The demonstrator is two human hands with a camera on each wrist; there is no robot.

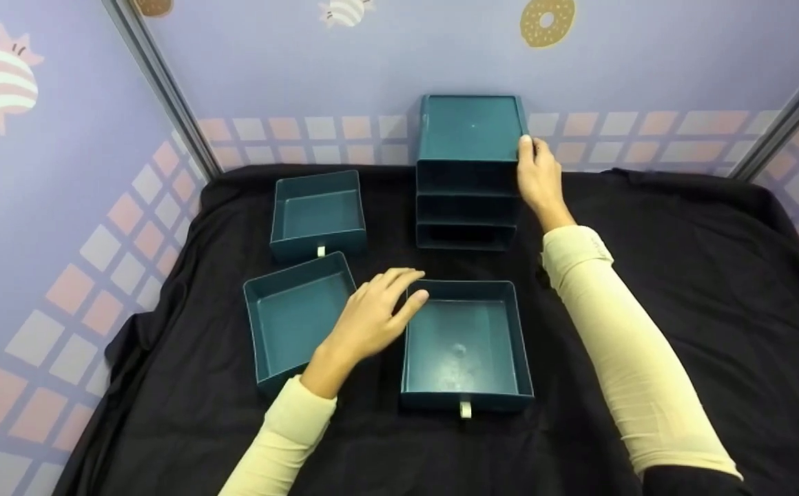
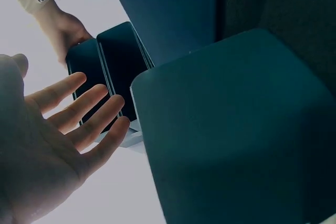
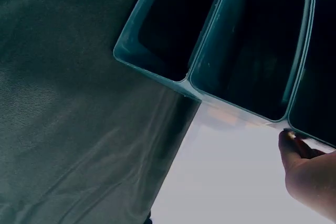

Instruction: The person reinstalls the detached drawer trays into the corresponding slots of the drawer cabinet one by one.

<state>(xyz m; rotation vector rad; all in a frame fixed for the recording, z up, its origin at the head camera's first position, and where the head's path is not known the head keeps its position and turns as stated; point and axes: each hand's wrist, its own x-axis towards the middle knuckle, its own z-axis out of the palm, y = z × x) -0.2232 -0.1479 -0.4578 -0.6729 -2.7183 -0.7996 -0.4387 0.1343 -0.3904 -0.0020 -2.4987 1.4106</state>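
At the back stands a teal three-tier drawer cabinet (image 1: 473, 131), its front slots dark and without drawers. My right hand (image 1: 539, 172) holds its upper right edge, thumb at the top corner and fingers along the side; the right wrist view shows the hand (image 3: 312, 174) at the cabinet's side wall (image 3: 247, 111). My left hand (image 1: 372, 313) hovers with spread fingers between two teal drawers, holding nothing. To its right is the front drawer (image 1: 465, 344), to its left a turned drawer (image 1: 299, 320). In the left wrist view the left hand's (image 2: 58, 140) fingers are extended.
Another teal drawer (image 1: 320, 210) with a small pale pull tab (image 1: 322, 251) sits at the back left. Black cloth (image 1: 682, 275) covers the table. Patterned lilac panels (image 1: 372, 62) enclose the back and sides, the back one close behind the cabinet.
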